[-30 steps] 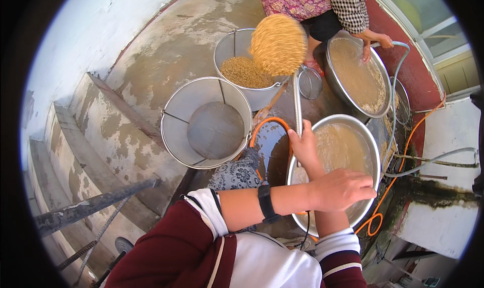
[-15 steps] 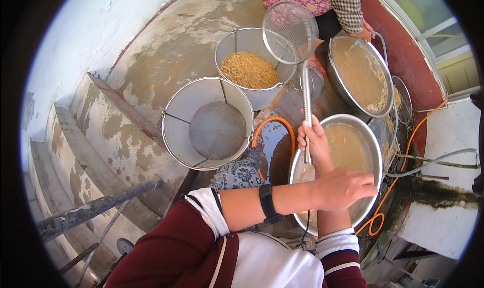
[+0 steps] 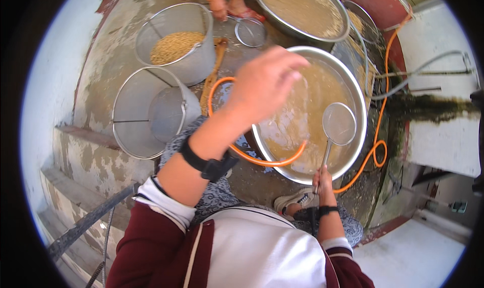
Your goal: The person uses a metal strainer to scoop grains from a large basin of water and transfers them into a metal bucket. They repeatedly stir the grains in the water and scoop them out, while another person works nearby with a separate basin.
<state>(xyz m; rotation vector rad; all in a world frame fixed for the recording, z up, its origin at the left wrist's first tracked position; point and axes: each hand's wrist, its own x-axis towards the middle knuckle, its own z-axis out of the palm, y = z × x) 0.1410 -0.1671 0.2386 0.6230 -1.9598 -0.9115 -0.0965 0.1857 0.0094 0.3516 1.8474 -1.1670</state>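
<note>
In my right hand [image 3: 323, 179] is the handle of a round mesh strainer [image 3: 339, 124], its head over the near right part of a large metal basin [image 3: 361, 121]. Cloudy brown water [image 3: 287, 119] fills much of the basin. My left hand [image 3: 267, 83], blurred by motion, is raised above the basin's left side with its fingers apart and nothing visible in it. Beneath it an orange hose [image 3: 252, 160] loops over the basin's near rim, its end at the water.
Two metal buckets stand left: one bucket [image 3: 176, 68] holds grain [image 3: 177, 47], the nearer bucket [image 3: 118, 129] shows a bare bottom. Another person's hand [image 3: 218, 8] is by a small strainer [image 3: 250, 32]. A second basin [image 3: 348, 28] holds brownish water. Steps and a metal rail [image 3: 93, 217] lie left.
My right hand has brought the strainer from upright at the far side down to the basin's near right. My left hand has swung left and away. The hose end now lies in the basin.
</note>
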